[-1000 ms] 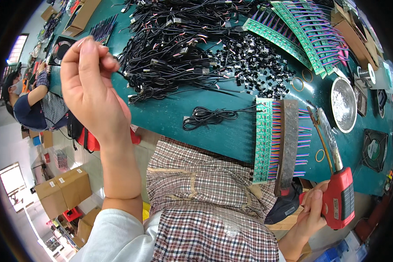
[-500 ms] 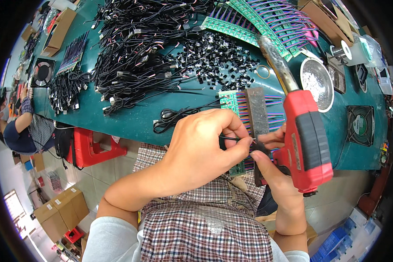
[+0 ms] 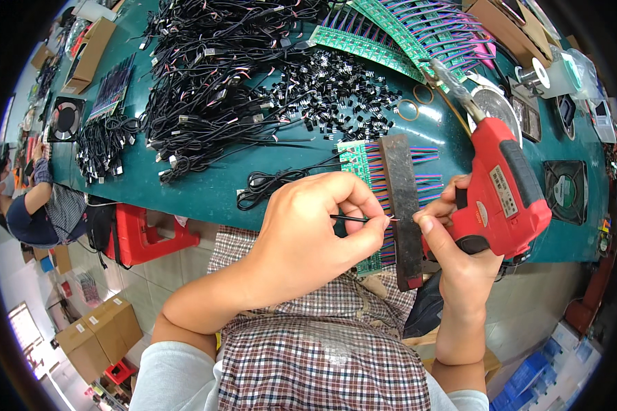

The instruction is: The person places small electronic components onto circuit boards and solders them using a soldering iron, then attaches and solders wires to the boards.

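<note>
Black and thin, a wire (image 3: 349, 218) sits pinched between thumb and forefinger of the left hand (image 3: 308, 240) just left of centre frame, its bare tip poking out toward the right hand (image 3: 459, 260). The right hand is clenched round the grip of a red soldering gun (image 3: 507, 188) at centre right, with the gun's metal nozzle slanting up toward the upper right. Behind the two hands, a dark bar (image 3: 401, 205) lies across a green circuit strip (image 3: 363, 171) with coloured leads, at the near edge of the green table (image 3: 212, 192). Further up, a heap of black cables (image 3: 206, 89) fills the upper left, with small black connectors (image 3: 336, 89) scattered at upper centre. A red stool (image 3: 147, 233) stands at centre left, and another person (image 3: 34, 205) sits at the far left edge
</note>
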### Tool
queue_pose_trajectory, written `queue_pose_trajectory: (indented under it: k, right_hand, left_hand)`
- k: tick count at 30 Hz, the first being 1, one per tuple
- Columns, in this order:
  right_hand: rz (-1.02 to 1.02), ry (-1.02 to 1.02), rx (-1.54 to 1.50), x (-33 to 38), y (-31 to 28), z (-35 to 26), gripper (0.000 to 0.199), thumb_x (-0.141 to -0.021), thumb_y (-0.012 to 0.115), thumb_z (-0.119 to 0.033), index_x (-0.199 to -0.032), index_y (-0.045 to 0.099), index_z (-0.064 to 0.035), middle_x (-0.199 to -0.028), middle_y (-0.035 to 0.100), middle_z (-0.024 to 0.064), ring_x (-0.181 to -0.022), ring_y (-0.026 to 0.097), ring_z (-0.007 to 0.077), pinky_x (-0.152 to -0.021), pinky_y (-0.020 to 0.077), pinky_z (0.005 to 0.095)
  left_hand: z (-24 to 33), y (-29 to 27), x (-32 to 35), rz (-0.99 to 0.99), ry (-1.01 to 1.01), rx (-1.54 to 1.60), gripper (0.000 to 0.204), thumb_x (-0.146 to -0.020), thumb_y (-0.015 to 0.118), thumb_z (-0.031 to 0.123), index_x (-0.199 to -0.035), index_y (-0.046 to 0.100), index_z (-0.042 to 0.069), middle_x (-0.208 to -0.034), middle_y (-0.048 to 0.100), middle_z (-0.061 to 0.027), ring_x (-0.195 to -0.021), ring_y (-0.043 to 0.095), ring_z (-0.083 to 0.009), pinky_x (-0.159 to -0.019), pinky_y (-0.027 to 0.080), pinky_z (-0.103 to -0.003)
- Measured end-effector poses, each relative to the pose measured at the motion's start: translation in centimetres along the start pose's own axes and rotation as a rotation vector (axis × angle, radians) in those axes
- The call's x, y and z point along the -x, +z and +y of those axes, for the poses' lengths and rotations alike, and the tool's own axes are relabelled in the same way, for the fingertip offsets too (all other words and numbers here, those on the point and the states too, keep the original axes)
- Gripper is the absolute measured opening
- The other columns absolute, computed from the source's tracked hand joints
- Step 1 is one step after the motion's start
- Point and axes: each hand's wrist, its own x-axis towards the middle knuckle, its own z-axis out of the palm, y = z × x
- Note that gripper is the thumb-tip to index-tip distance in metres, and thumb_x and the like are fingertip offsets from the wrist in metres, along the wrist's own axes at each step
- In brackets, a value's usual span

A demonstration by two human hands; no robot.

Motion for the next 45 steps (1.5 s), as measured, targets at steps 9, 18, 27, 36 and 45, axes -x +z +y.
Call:
queue_pose_trajectory:
  k: [9,18,27,36,45]
  right_hand:
    - [-0.102,0.130,0.092,0.6,0.7,-0.2,0.062,-0.079,0.070,0.017,-0.133,0.044,0.0050,-0.118,0.052,0.0123,-0.087,0.069,0.0175,-0.077,0.0558,0.0280]
    - [-0.059,-0.118,0.165,0.7,-0.7,1.2,0.051,-0.085,0.066,0.015,-0.130,0.045,0.0051,-0.106,0.059,0.0098,-0.093,0.064,0.0158,-0.082,0.0563,0.0312]
    - [0.078,0.007,0.163,4.1,-1.9,0.3,0.042,-0.088,0.070,-0.002,-0.126,0.053,-0.0015,-0.099,0.056,0.0075,-0.071,0.059,0.0148,-0.069,0.0525,0.0299]
    - [-0.026,-0.141,0.531,7.8,-6.1,3.2,0.028,-0.087,0.069,0.001,-0.113,0.061,0.0035,-0.084,0.059,0.0083,-0.060,0.052,0.0117,-0.053,0.0428,0.0261]
    - [-0.068,-0.079,0.591,7.5,-5.9,3.9,0.026,-0.073,0.078,-0.005,-0.096,0.070,0.0000,-0.090,0.067,0.0162,-0.080,0.068,0.0358,-0.076,0.0547,0.0432]
  left_hand:
    - [0.0,0.9,0.5,0.045,0.182,-0.147,0.012,-0.077,0.078,0.000,-0.085,0.069,0.003,-0.081,0.068,-0.0017,-0.067,0.059,-0.0054,-0.052,0.043,-0.021]
    - [1.2,-1.6,0.3,0.215,-0.009,-0.121,0.008,-0.086,0.076,0.001,-0.087,0.068,0.000,-0.083,0.068,-0.0001,-0.074,0.060,-0.0027,-0.065,0.047,-0.017]
    - [-0.9,-3.2,-4.7,0.043,0.043,-0.599,0.019,-0.082,0.075,0.019,-0.083,0.072,0.001,-0.081,0.072,-0.0097,-0.072,0.070,-0.0207,-0.069,0.055,-0.033]
    - [-1.1,-3.6,-6.6,-0.101,-0.039,-0.712,0.021,-0.074,0.073,0.021,-0.079,0.074,0.001,-0.075,0.073,-0.0122,-0.069,0.072,-0.0243,-0.068,0.056,-0.034]
    - [-0.8,-4.0,-7.9,-0.209,-0.095,-0.697,0.021,-0.073,0.074,0.019,-0.077,0.073,-0.001,-0.072,0.071,-0.0153,-0.067,0.071,-0.0258,-0.066,0.055,-0.035]
